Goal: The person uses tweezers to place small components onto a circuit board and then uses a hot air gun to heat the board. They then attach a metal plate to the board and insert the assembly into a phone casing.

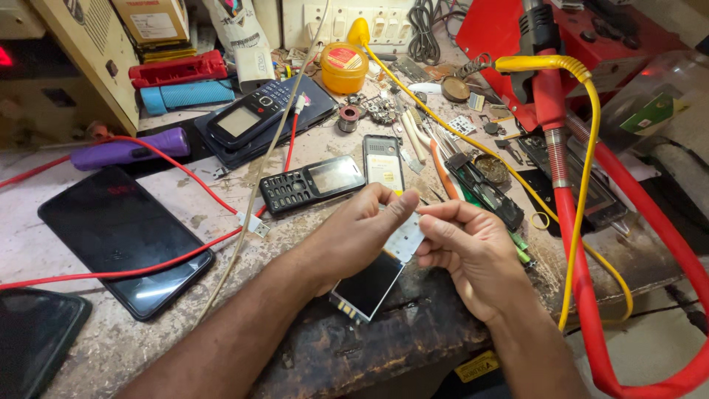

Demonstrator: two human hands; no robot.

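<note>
My left hand [362,229] and my right hand [469,247] meet over the near edge of a worn workbench [221,185]. Together they grip an opened phone body [377,277] with a dark screen at its lower end and a pale keypad sheet at its upper end. My left fingers pinch the top edge, and my right thumb and fingers press the keypad end from the right. Just beyond them lie a black keypad phone front [314,183] and a phone back with a pale label [384,164].
A large black smartphone [122,236] lies at left with red wires [185,181] across it. A blue-black phone [251,118], a yellow jar [344,66], a purple tube [129,150] and small parts crowd the back. Red and yellow cables [576,222] hang at right.
</note>
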